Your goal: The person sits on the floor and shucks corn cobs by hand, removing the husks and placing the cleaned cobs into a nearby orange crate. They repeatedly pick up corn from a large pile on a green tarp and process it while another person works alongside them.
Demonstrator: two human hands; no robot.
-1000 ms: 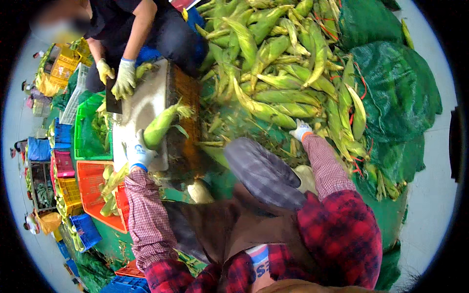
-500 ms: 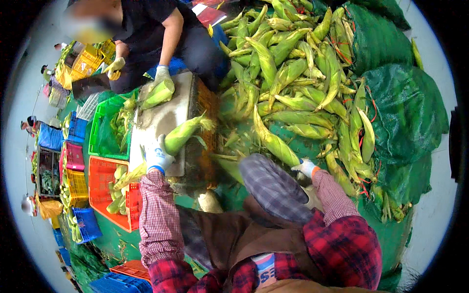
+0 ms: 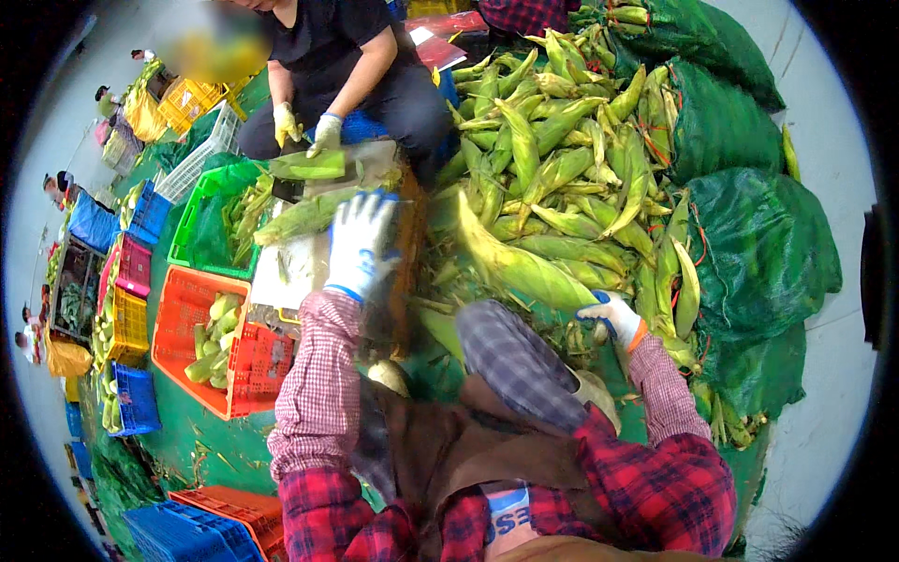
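Note:
My left hand (image 3: 361, 245), in a white glove with blue fingertips, is open with fingers spread over the board (image 3: 302, 262). Its fingertips overlap the end of a green husked-over corn ear (image 3: 309, 217) lying across that board; whether they touch it I cannot tell. In my right hand (image 3: 613, 318), also gloved, is the butt end of a large corn cob in its husk (image 3: 524, 267), tilted up and away to the left beside my knee. Across the board, a co-worker's gloved hands (image 3: 309, 133) are at another corn ear (image 3: 314, 166), near a dark blade-like edge.
A big heap of unhusked corn (image 3: 571, 159) lies ahead to the right, beside green mesh sacks (image 3: 763, 253). Left of the board stand a green crate (image 3: 192, 225) and an orange crate (image 3: 178, 318) holding trimmed cobs. Blue and orange crates (image 3: 187, 529) sit at lower left.
My left hand has moved forward and right, its fingers now spread over the board. My right hand has risen slightly with its cob. The co-worker's hands have come together by one ear.

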